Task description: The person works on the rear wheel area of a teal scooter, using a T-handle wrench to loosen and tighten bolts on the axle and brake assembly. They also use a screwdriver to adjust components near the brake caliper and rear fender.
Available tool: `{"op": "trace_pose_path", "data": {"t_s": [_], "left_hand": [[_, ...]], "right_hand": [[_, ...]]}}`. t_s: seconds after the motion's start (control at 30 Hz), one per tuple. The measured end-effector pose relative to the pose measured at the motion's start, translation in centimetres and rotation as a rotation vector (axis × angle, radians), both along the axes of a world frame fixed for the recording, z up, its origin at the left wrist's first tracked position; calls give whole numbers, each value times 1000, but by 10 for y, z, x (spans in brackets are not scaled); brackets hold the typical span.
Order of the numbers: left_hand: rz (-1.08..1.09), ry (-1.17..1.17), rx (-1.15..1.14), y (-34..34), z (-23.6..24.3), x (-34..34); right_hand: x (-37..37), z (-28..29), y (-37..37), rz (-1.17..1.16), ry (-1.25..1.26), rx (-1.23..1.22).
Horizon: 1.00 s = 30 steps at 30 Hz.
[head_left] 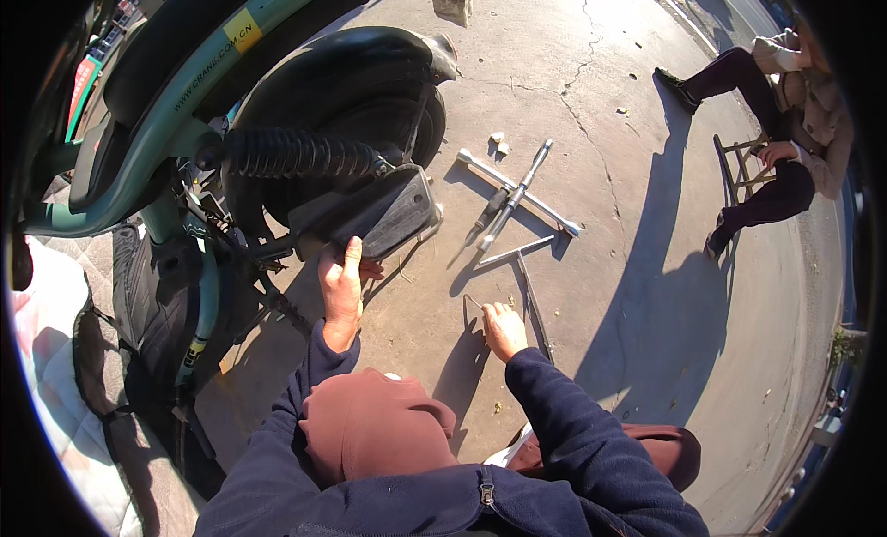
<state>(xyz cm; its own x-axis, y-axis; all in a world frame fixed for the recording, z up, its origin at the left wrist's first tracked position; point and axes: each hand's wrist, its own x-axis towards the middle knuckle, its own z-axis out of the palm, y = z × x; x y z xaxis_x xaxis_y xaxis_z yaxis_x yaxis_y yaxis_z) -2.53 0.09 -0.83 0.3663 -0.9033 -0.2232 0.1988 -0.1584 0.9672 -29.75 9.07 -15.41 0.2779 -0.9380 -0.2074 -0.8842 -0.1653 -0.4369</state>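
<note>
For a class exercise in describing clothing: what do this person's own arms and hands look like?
The left hand and right hand are bare, with no gloves. A long, dark navy, soft-looking fabric left sleeve and matching right sleeve cover the arms to the wrists, creased in places. No marking shows on either.

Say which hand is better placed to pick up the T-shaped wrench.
Probably the right hand: it is beside the T-shaped wrench, though it seems to hold something thin. The left hand is farther off, at the black cover.

Scooter [305,156] left of cross wrench [516,193]
</note>
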Motion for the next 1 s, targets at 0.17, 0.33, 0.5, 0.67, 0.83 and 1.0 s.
{"op": "trace_pose_path", "data": {"t_s": [0.17, 0.33, 0.5, 0.67, 0.83, 1.0], "left_hand": [[41, -109, 15, 0, 1, -5], [73, -155, 1, 0, 0, -10], [127, -142, 40, -6, -4, -8], [143, -98, 141, -12, -5, -5], [43, 393, 71, -1, -3, 13], [-56, 802, 195, -1, -3, 30]], "right_hand": [[0, 2, -39, 136, -63, -200], [1, 5, -136, 234, -30, -336], [-2, -5, -201, 224, 187, -302], [7, -24, -223, 239, 247, -279], [7, -33, -241, 478, 417, -322], [-10, -13, -250, 743, 370, -469]]}}
